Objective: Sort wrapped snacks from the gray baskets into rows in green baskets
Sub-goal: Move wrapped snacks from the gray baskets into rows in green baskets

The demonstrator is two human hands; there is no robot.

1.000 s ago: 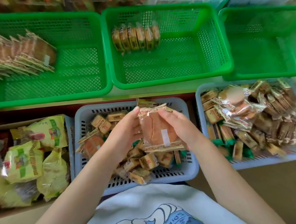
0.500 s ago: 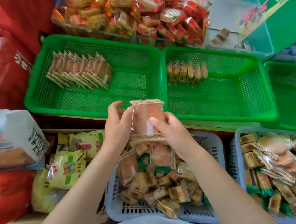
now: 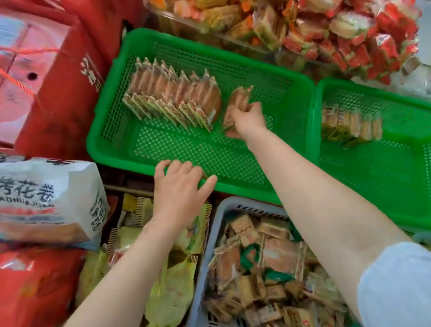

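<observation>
Your right hand (image 3: 247, 121) gripped a wrapped snack (image 3: 236, 104) inside the left green basket (image 3: 108, 129), just beside the standing row of snacks (image 3: 173, 96). Your left hand (image 3: 177, 188), fingers spread and relaxed, rested at that basket's near rim, holding nothing.

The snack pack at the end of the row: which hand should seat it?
Right. The right hand already pinches the snack pack inside the left green basket, beside the row of packs. The left hand is open and empty at the basket's near rim.
</observation>
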